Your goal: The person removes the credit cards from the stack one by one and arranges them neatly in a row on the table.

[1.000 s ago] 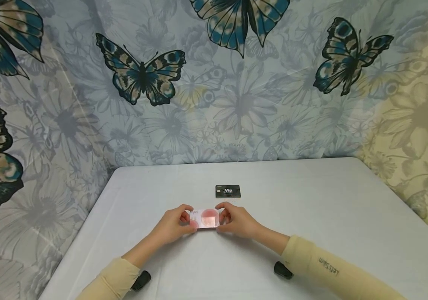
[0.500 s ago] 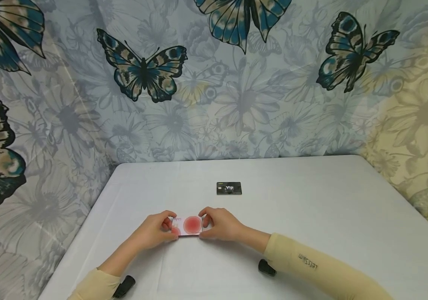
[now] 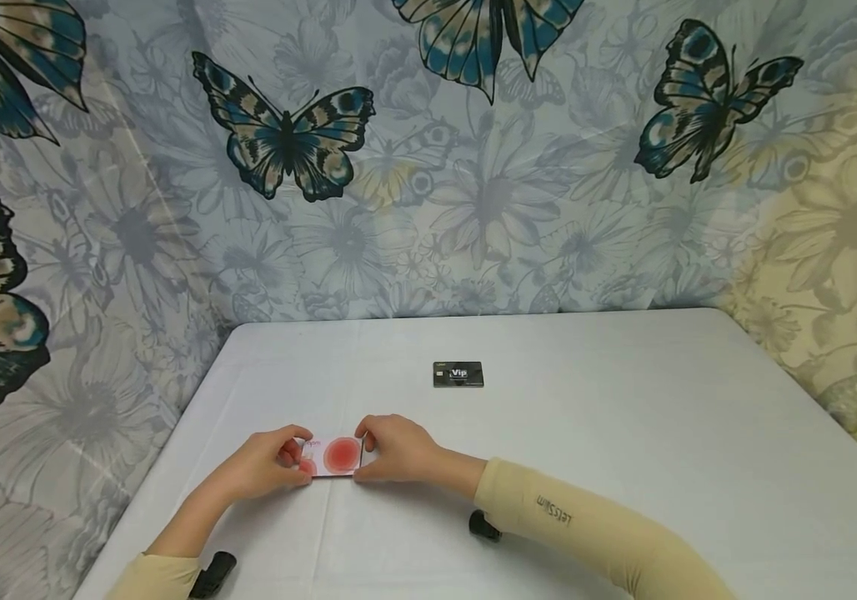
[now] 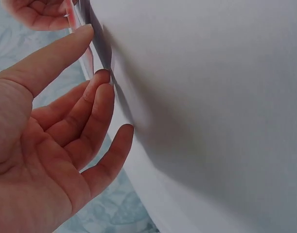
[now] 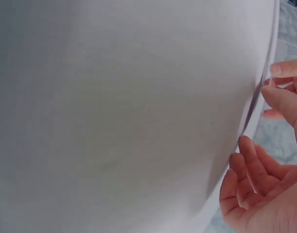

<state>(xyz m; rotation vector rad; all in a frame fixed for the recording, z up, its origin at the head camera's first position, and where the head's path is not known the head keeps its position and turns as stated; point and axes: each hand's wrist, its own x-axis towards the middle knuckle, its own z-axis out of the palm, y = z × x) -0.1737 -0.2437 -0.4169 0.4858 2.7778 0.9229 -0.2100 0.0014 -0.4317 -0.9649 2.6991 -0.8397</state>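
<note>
A small white card with pink circles (image 3: 342, 456) is held low over the table, left of the middle in the head view. My left hand (image 3: 263, 461) pinches its left end between thumb and fingers. At the opposite end my right hand (image 3: 402, 451) does the same, thumb on the near edge and index finger on the far edge. The left wrist view shows the card (image 4: 72, 17) nearly edge-on, beside the left thumb. In the right wrist view, the right hand (image 5: 270, 194) has its lower fingers by the table; the card is mostly hidden there.
A black card marked "Vip" (image 3: 458, 375) lies flat farther back on the white-covered table (image 3: 586, 400). Butterfly-patterned cloth (image 3: 488, 208) hangs behind and at the sides. Black devices show under the left wrist (image 3: 212, 575) and right sleeve (image 3: 484, 526).
Both hands have moved left and slightly nearer together with the pink-and-white card between them. Glare on its face has gone. The black card has stayed in place.
</note>
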